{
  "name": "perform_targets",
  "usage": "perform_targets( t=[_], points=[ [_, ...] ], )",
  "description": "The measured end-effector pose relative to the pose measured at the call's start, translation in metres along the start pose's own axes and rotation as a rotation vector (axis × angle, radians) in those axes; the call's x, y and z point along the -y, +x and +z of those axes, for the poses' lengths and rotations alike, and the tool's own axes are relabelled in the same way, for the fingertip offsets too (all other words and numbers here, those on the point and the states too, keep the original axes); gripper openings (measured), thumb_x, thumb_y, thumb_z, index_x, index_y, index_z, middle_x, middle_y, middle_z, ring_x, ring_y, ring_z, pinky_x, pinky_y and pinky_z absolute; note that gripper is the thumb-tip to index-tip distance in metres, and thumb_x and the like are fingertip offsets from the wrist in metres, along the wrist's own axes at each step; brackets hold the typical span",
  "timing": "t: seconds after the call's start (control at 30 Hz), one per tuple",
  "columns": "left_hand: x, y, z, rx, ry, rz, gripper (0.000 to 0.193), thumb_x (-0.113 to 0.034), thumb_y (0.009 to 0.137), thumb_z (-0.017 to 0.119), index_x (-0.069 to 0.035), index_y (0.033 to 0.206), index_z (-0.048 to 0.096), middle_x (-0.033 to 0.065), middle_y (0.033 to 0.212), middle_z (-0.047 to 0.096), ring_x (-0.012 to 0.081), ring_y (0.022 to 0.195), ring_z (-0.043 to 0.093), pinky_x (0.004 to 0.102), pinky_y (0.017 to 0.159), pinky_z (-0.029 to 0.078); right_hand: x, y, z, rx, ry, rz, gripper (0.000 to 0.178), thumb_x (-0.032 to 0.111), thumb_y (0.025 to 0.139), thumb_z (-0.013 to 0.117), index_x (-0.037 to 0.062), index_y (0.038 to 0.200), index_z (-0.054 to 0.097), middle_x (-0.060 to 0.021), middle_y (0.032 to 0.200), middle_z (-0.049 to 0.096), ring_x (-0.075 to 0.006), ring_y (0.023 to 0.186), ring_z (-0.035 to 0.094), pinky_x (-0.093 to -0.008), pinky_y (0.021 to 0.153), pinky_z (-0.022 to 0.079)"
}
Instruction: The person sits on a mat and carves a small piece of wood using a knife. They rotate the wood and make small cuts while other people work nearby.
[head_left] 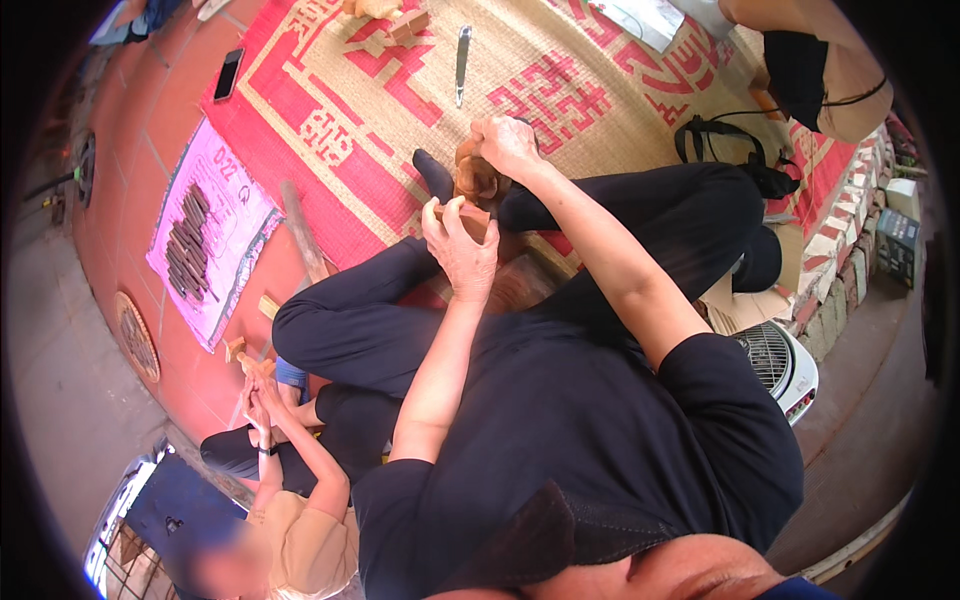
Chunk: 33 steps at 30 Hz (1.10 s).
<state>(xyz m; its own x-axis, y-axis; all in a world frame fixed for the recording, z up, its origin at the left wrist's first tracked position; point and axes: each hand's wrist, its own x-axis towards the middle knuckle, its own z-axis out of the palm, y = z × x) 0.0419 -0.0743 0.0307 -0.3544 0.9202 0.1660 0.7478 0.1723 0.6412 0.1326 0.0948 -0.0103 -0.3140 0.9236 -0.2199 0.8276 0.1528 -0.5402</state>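
Note:
My left hand [462, 248] is closed around a small reddish-brown wooden block [468, 220], its fingers bent over the sides. Just beyond it, a rounded carved wooden piece [478, 182] is held between my crossed legs. Closed in a fist, my right hand [506, 147] rests at the carving's upper end; what lies under its fingers is partly hidden. The block sits right beside the carving's near side, and I cannot tell whether they touch. Ahead on the red and tan woven mat [400, 150] lies a slim metal tool [462, 65].
At left, a pink cloth [235, 215] bears several dark slender tools [187, 245]; a wooden stick [303, 230] and phone [228, 75] lie nearby. Another person's hands [262, 395] hold a wooden piece [240, 352]. A fan [785, 370] and black straps [720, 130] are at right.

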Motion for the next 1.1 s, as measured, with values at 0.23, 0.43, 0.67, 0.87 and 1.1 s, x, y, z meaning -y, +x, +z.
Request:
perform_targets(
  t=[0.23,0.43,0.67,0.87,1.1],
  points=[
    [-0.002,-0.001,0.003,-0.024,0.016,0.007,0.066,-0.016,0.067,0.079,-0.010,0.123,0.046,0.0208,0.130,0.036,0.0402,0.119,0.040,0.0500,0.099,0.036,0.011,-0.015,0.002,0.130,0.294,-0.115,0.016,0.024,0.071,0.072,0.0097,0.078,0.069,-0.0110,0.077,0.069,-0.0271,0.079,0.068,-0.0379,0.073,0.051],
    [0.002,-0.001,0.003,-0.015,0.020,0.000,0.067,-0.015,0.066,0.080,-0.010,0.123,0.046,0.0205,0.129,0.037,0.0403,0.119,0.040,0.0500,0.099,0.036,0.016,0.001,-0.015,0.104,0.278,-0.136,0.017,0.023,0.068,0.072,0.0099,0.078,0.070,-0.0114,0.078,0.070,-0.0284,0.077,0.068,-0.0378,0.071,0.051],
    [-0.002,0.000,0.004,-0.016,0.019,-0.007,0.065,-0.018,0.067,0.079,-0.010,0.123,0.047,0.0204,0.130,0.036,0.0406,0.120,0.040,0.0500,0.099,0.037,0.011,0.016,-0.003,0.086,-0.074,-0.039,0.021,0.028,0.067,0.074,0.0128,0.082,0.072,-0.0096,0.079,0.071,-0.0258,0.078,0.069,-0.0390,0.069,0.052],
    [0.002,-0.002,0.005,-0.033,0.023,-0.010,0.064,-0.017,0.067,0.079,-0.011,0.123,0.047,0.0206,0.130,0.036,0.0403,0.120,0.040,0.0506,0.099,0.036,0.020,-0.006,-0.009,0.293,0.315,-0.066,0.014,0.022,0.068,0.070,0.0120,0.079,0.071,-0.0090,0.074,0.069,-0.0253,0.073,0.068,-0.0373,0.069,0.052],
    [0.001,0.000,0.003,-0.025,0.009,0.023,0.065,-0.015,0.066,0.079,-0.010,0.122,0.047,0.0201,0.127,0.038,0.0397,0.116,0.042,0.0498,0.098,0.037,0.003,0.017,0.008,0.047,0.047,-0.076,0.014,0.024,0.068,0.070,0.0130,0.077,0.073,-0.0082,0.075,0.070,-0.0227,0.072,0.068,-0.0347,0.068,0.052]
  ],
)
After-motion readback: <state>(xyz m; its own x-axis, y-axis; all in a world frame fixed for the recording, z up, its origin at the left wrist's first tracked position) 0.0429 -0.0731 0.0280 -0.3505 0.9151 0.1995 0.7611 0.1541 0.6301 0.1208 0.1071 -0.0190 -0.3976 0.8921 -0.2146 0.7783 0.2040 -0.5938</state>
